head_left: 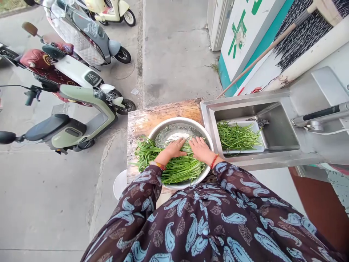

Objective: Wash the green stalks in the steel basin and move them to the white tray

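A round metal basin (205,131) of water holds a thick bundle of long green garlic chives (182,170), some hanging over its left rim. My left hand (173,149) lies over the chives with its fingers stretched forward and thumb out. Beside it, my right hand (201,148) rests palm down, fingers spread, near the basin's right side. Both hands touch the chives and wet area at the middle of the basin; the palms' undersides are hidden.
The basin stands on a wooden table (141,122). Directly right is a steel sink (283,127) with a white tray (257,148) of more chives and a faucet (316,118). Parked scooters (81,127) line the left. A long-handled broom (261,54) leans at upper right.
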Motion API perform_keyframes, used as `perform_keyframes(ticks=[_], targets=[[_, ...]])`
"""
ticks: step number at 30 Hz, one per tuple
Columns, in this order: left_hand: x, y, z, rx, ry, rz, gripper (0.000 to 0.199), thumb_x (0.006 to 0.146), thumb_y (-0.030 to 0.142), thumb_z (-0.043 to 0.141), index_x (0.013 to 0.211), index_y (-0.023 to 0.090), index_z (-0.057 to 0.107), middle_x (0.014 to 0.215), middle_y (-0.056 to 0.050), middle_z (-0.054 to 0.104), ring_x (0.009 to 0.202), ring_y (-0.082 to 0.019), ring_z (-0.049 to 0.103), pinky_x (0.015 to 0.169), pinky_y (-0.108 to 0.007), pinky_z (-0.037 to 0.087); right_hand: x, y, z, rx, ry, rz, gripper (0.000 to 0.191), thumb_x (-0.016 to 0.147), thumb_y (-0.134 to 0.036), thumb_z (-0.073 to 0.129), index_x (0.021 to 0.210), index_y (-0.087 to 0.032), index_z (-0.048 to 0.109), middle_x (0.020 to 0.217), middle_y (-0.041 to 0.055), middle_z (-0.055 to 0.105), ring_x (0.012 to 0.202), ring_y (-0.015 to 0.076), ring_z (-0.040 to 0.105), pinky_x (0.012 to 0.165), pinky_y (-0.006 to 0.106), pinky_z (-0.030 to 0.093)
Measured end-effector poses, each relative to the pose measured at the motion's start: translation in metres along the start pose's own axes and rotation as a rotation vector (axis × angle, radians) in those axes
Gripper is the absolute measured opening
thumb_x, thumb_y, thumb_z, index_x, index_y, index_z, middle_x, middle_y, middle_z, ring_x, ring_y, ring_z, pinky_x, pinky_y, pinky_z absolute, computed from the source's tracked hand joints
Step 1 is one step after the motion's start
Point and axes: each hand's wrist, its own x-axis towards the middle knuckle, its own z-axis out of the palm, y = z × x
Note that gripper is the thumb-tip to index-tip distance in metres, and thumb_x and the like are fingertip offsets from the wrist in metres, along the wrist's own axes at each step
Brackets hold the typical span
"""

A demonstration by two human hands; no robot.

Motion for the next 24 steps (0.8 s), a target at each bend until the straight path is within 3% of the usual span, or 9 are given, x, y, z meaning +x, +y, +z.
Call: perform_keyframes(ticks=[2, 4, 7, 10, 12, 15, 18, 21, 24], targets=[[0.005, 0.012, 0.02, 0.066, -0.042, -0.087, 0.073, 0.081, 0.035, 0.077, 0.147, 0.016, 0.051, 0.155, -0.022, 0.049, 0.143, -0.033, 0.049, 0.116, -0.046, 0.04, 0.012, -0.006, 0.008, -0.033, -0.099, 0.054, 0.069, 0.087, -0.016, 0.066, 0.152, -0.008, 0.045, 0.149, 0.0281, 0.054, 0.138, 0.0423, 0.052, 0.117, 0.059, 0.032], [0.008, 0.016, 0.027, 0.09, -0.034, -0.142, 0.052, 0.086, 0.027, 0.07, 0.136, 0.017, 0.061, 0.143, -0.019, 0.06, 0.133, -0.03, 0.058, 0.11, -0.04, 0.046, 0.02, -0.008, 0.01, -0.007, -0.151, 0.092, 0.05, 0.094, -0.016, 0.056, 0.144, -0.012, 0.056, 0.13, 0.0239, 0.068, 0.12, 0.0364, 0.066, 0.107, 0.052, 0.044], [0.005, 0.01, 0.01, 0.086, -0.017, -0.166, 0.036, 0.093, 0.024, 0.057, 0.128, 0.022, 0.066, 0.125, -0.012, 0.072, 0.116, -0.025, 0.069, 0.099, -0.034, 0.052, 0.027, -0.005, -0.007, 0.027, -0.127, 0.12, 0.035, 0.101, -0.025, 0.05, 0.133, -0.019, 0.065, 0.117, 0.017, 0.075, 0.109, 0.0301, 0.071, 0.096, 0.041, 0.05], [-0.007, -0.005, -0.025, 0.083, 0.095, -0.175, 0.039, 0.096, 0.027, 0.052, 0.133, 0.025, 0.063, 0.122, -0.01, 0.074, 0.11, -0.026, 0.07, 0.094, -0.035, 0.054, 0.028, 0.002, -0.041, 0.079, 0.032, 0.038, 0.04, 0.101, -0.037, 0.055, 0.138, -0.025, 0.062, 0.122, 0.0124, 0.072, 0.113, 0.03, 0.067, 0.099, 0.042, 0.049], [-0.018, -0.017, -0.045, 0.087, 0.161, -0.138, 0.038, 0.095, 0.026, 0.054, 0.131, 0.026, 0.064, 0.121, -0.009, 0.074, 0.11, -0.027, 0.07, 0.094, -0.035, 0.053, 0.024, 0.01, -0.064, 0.161, 0.172, -0.092, 0.043, 0.099, -0.035, 0.059, 0.14, -0.025, 0.062, 0.128, 0.0113, 0.07, 0.119, 0.0307, 0.064, 0.106, 0.045, 0.046], [-0.029, -0.032, -0.057, 0.167, 0.144, -0.102, 0.036, 0.091, 0.021, 0.058, 0.125, 0.024, 0.068, 0.125, -0.01, 0.071, 0.118, -0.029, 0.066, 0.1, -0.037, 0.05, 0.007, 0.024, -0.076, 0.349, 0.388, -0.12, 0.042, 0.096, -0.028, 0.058, 0.138, -0.022, 0.065, 0.136, 0.0114, 0.065, 0.128, 0.03, 0.058, 0.114, 0.048, 0.042], [-0.026, -0.041, -0.049, 0.218, 0.078, -0.094, 0.052, 0.086, 0.021, 0.064, 0.138, 0.021, 0.061, 0.146, -0.016, 0.058, 0.134, -0.033, 0.056, 0.113, -0.043, 0.042, -0.018, 0.028, -0.047, 0.666, 0.491, 0.138, 0.04, 0.098, -0.031, 0.051, 0.133, -0.022, 0.067, 0.132, 0.0109, 0.069, 0.122, 0.0271, 0.063, 0.111, 0.047, 0.047], [-0.007, -0.042, -0.033, 0.064, 0.068, -0.005, 0.072, 0.09, 0.035, 0.063, 0.156, 0.02, 0.04, 0.163, -0.017, 0.039, 0.149, -0.028, 0.042, 0.12, -0.039, 0.035, -0.029, 0.018, 0.004, 0.993, 0.371, 0.377, 0.045, 0.099, -0.035, 0.046, 0.138, -0.018, 0.062, 0.13, 0.0139, 0.07, 0.116, 0.0245, 0.067, 0.101, 0.042, 0.054], [0.018, -0.036, -0.015, -0.001, 0.043, -0.045, 0.093, 0.087, 0.051, 0.067, 0.161, 0.014, 0.025, 0.166, -0.023, 0.032, 0.153, -0.03, 0.034, 0.119, -0.04, 0.035, -0.01, 0.001, 0.041, 0.998, 0.354, 0.413, 0.05, 0.103, -0.034, 0.034, 0.145, -0.014, 0.052, 0.124, 0.0157, 0.071, 0.112, 0.0215, 0.068, 0.093, 0.036, 0.057]])
